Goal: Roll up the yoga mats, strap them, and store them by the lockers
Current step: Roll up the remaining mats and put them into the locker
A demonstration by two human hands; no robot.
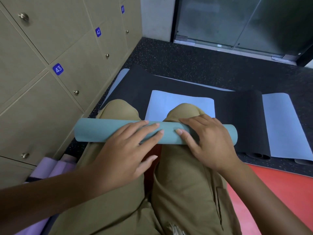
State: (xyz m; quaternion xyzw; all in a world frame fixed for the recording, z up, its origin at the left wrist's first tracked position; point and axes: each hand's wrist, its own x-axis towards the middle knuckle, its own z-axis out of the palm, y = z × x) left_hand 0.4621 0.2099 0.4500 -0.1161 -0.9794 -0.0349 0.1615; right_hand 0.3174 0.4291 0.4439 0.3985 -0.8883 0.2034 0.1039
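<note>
A rolled teal yoga mat (pixel 94 132) is seen lying crosswise over the thighs of a kneeling person in khaki trousers (pixel 183 192), and it serves here as the landmark. The left hand (pixel 125 155) is laid flat on top of the roll near its middle, the fingers (pixel 149 128) stretched out straight and pressed against the mat, nothing being gripped. The right hand (pixel 210 141) is rested on the roll just beside the left; its fingers (pixel 188 123) are spread and only slightly bent over the curve, and the thumb tip is pressed into the mat, so that the roll is held down rather than clasped.

Nearer than the roll and to its left, lilac rolled mats (pixel 55 167) are seen against the foot of the lockers. Nearer and to its right, a red floor (pixel 274 187) is visible.

Just beyond the roll, a pale blue mat (pixel 162 102) is spread flat under the knees, on top of a black mat (pixel 135 87). To the right of the roll, a partly rolled black mat (pixel 243 122) and another pale blue mat (pixel 282 122) lie side by side. To the left of the roll, beige lockers (pixel 42 48) numbered 43, 42 and 41 are ranged. Farther beyond the roll, speckled black flooring (pixel 186 60) and a glass door (pixel 237 21) are seen.
</note>
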